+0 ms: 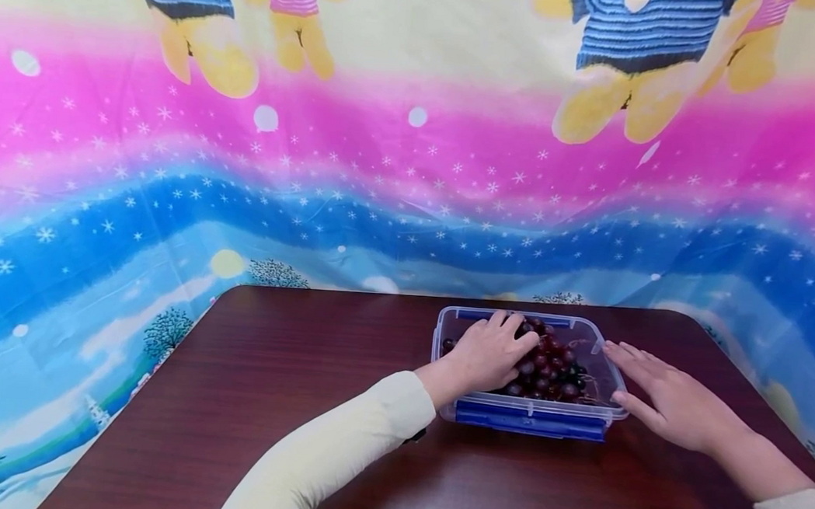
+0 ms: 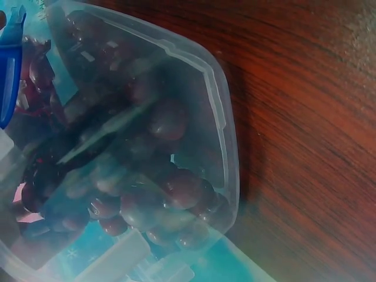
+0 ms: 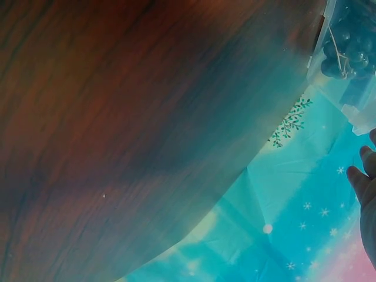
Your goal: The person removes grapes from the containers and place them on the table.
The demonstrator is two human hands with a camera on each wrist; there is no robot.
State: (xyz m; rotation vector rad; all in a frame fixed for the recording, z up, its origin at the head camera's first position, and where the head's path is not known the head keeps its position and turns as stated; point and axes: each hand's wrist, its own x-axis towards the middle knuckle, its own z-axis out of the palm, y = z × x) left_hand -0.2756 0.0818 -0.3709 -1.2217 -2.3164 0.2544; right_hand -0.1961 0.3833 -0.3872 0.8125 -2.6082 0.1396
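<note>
A clear plastic box (image 1: 471,402) with blue clip latches stands on the table, holding dark red and purple grapes (image 1: 548,364). My left hand (image 1: 489,353) reaches into its left half, fingers bent over the grapes; what the fingertips touch is hidden, and I cannot tell if they grip any. In the left wrist view, more grapes (image 2: 167,120) show through the box's cloudy wall, with a blue latch (image 2: 9,82) at the left edge. My right hand (image 1: 675,399) has its fingers extended, fingertips right at the box's right rim. Only part of the right fingers (image 3: 364,182) shows in the right wrist view.
The dark brown wooden table (image 1: 289,364) has rounded far corners. Behind it and along its sides hangs a colourful cloth (image 1: 357,166) with snowflakes and bears. Thin grape stems (image 1: 590,386) lie toward the box's right side.
</note>
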